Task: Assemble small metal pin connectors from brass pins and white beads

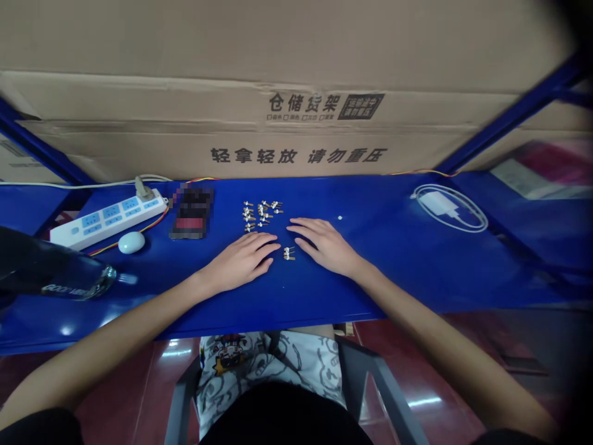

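My left hand [244, 259] lies flat, palm down, on the blue shelf surface [380, 272] with its fingers apart and nothing in it. My right hand [324, 244] rests the same way a little to the right, also holding nothing. Between the two hands sits a small metal part [288, 253], close to my right hand's fingers but apart from them. Just beyond my fingertips lies a cluster of several similar small metal parts [260, 214]. A tiny white piece [340, 218] lies to the right of my right hand.
A white power strip [109, 217] with a plug in it lies at the left, a white oval object [131, 242] beside it. A dark device [191, 213] stands left of the parts. A clear bottle [74, 281] lies far left. A white charger with cable [445, 206] lies right. Cardboard boxes [296, 123] stand behind.
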Tool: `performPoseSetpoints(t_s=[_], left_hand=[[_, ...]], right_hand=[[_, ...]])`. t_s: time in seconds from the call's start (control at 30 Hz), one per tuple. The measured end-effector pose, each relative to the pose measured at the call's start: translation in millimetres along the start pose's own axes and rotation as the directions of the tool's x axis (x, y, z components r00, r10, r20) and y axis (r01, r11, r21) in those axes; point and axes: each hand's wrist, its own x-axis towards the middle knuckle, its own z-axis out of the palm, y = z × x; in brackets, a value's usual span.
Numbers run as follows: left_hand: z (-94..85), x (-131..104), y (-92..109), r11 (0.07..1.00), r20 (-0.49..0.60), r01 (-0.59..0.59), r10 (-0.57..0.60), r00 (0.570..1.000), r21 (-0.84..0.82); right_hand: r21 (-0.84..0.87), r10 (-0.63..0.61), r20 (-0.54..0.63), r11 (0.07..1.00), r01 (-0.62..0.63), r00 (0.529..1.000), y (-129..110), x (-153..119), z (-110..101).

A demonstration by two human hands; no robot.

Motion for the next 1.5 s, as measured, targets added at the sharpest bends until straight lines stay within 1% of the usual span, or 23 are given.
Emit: performPoseSetpoints(t_s=[0.07,0.2,0.3,0.47,0.57,0.67,0.77,0.83,0.9,0.93,0.97,1.0,1.07,1.17,1.23,1.33,1.43,1.5], left_hand=[[0.2,1.1,-0.9,1.0,-0.011,0.003,-0.003,1.0,-0.012],[0.4,3.5,-0.8,0.999,-0.021,0.005,-0.005,1.0,-0.04],[1.5,4.7,0.2,0.999,-0.03,0.009,-0.011,0.999,-0.042],[3.6,5.6,2.2,0.999,-0.043,0.034,-0.035,0.998,-0.023],[3.0,6.0,2.4,0.999,-0.034,0.036,-0.036,0.999,-0.016],[1.7,7.1,2.1,0.999,-0.028,0.036,-0.037,0.999,-0.025],[0.9,7.8,2.3,0.999,-0.027,0.032,-0.033,0.999,-0.032],[0.4,7.3,2.2,0.999,-0.036,0.032,-0.034,0.999,-0.043],[-0.1,6.5,1.8,0.998,-0.037,0.038,-0.041,0.998,-0.057],[-0.2,6.1,1.6,0.997,-0.042,0.042,-0.045,0.998,-0.062],[-0.1,5.7,1.5,0.997,-0.047,0.041,-0.044,0.998,-0.066],[0.0,5.5,1.6,0.997,-0.056,0.043,-0.047,0.997,-0.066],[0.7,5.3,2.2,0.997,-0.074,0.041,-0.046,0.996,-0.06],[0.4,4.6,3.4,0.999,-0.107,0.028,-0.032,0.994,-0.034],[-3.0,2.5,2.4,1.0,-0.127,0.001,-0.001,0.992,0.0],[-14.9,-3.7,-4.3,0.998,-0.173,-0.021,0.032,0.984,0.065],[-30.0,-11.3,-15.9,0.992,-0.237,0.067,-0.04,0.971,0.104],[-38.0,-15.3,-23.7,0.992,-0.241,0.067,-0.039,0.97,0.11]], right_hand=[[-0.028,-0.003,-0.02,1.0,0.003,1.0,-3.0,3.1,-0.3],[-0.058,-0.008,-0.008,0.998,0.008,1.0,-6.1,4.1,-0.7],[-0.031,0.005,-0.022,1.0,-0.006,1.0,-5.2,3.7,-0.6],[0.051,0.008,-0.102,0.999,-0.002,0.995,-0.9,3.1,1.3],[0.063,-0.014,-0.138,0.998,0.022,0.99,0.9,1.9,3.2],[0.062,-0.038,-0.146,0.997,0.048,0.989,1.2,0.9,4.0],[0.058,-0.041,-0.149,0.997,0.05,0.988,1.8,0.1,0.3],[0.035,-0.006,-0.172,0.999,0.013,0.985,6.1,-1.0,-6.1],[-0.018,0.097,-0.251,0.994,-0.104,0.963,16.5,-3.5,-14.7],[-0.049,0.164,-0.301,0.981,-0.188,0.939,23.9,-5.5,-19.1],[-0.068,0.234,-0.356,0.959,-0.275,0.905,32.6,-8.1,-23.2],[-0.089,0.289,-0.386,0.933,-0.347,0.876,42.0,-11.2,-26.6],[-0.058,0.381,-0.343,0.904,-0.424,0.859,60.5,-18.1,-30.7],[-0.015,0.408,-0.268,0.904,-0.427,0.873,80.2,-26.7,-30.7],[-0.018,0.406,-0.244,0.906,-0.422,0.881,85.2,-29.3,-28.4],[-0.001,0.393,-0.261,0.913,-0.407,0.882,82.7,-28.1,-25.0],[0.021,0.382,-0.297,0.919,-0.394,0.875,75.9,-23.5,-23.0],[0.016,0.383,-0.294,0.918,-0.396,0.876,71.6,-20.0,-22.5]])
